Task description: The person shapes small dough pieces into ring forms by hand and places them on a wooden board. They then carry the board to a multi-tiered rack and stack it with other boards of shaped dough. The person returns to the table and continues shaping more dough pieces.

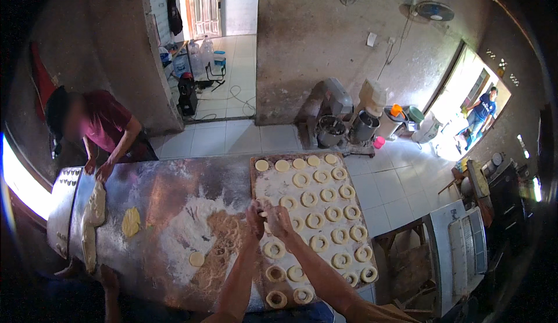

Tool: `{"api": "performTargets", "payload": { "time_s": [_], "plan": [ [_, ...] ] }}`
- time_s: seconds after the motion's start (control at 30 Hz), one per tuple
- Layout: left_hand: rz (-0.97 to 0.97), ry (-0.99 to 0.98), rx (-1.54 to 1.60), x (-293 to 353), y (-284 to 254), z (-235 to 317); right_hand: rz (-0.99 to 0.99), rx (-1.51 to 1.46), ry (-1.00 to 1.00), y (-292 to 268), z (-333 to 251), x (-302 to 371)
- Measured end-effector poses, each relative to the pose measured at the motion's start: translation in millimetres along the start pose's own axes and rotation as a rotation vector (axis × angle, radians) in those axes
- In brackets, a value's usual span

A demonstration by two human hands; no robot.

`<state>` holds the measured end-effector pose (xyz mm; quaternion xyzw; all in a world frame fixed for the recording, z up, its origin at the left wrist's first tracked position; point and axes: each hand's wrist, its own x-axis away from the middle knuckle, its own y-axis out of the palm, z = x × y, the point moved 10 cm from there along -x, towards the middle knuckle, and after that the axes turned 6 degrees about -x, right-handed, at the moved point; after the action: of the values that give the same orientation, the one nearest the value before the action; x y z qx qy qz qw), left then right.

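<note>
My left hand (255,218) and my right hand (279,221) are close together over the left part of a floured board. Their fingers are curled in around a piece of pale dough (263,214), of which only a small bit shows between them; its shape is mostly hidden. Rows of dough rings (314,221) lie on the board around and beyond my right hand. Along the board's far edge are several flat dough rounds (282,165). To the left of my hands, white flour (189,230) and a brownish crumbly patch (224,236) cover the metal table, with one dough round (196,259) near them.
At the table's left end, a co-worker in a maroon shirt (110,117) and another person's hands (108,277) handle a long dough strip (92,224). Yellowish dough (131,222) lies nearby. Mixers (331,128) stand by the back wall. A person (483,111) is in the right doorway.
</note>
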<state>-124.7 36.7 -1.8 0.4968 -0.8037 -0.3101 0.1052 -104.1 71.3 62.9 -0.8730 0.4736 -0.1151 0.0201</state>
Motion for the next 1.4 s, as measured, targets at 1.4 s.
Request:
{"api": "performTargets", "payload": {
  "time_s": [1.4],
  "plan": [
    [1.11, 1.532, -3.037, -166.2, 147.6, 138.8, -0.032, 0.431, -0.503, -161.4, -4.5, -205.6]
  ]
}}
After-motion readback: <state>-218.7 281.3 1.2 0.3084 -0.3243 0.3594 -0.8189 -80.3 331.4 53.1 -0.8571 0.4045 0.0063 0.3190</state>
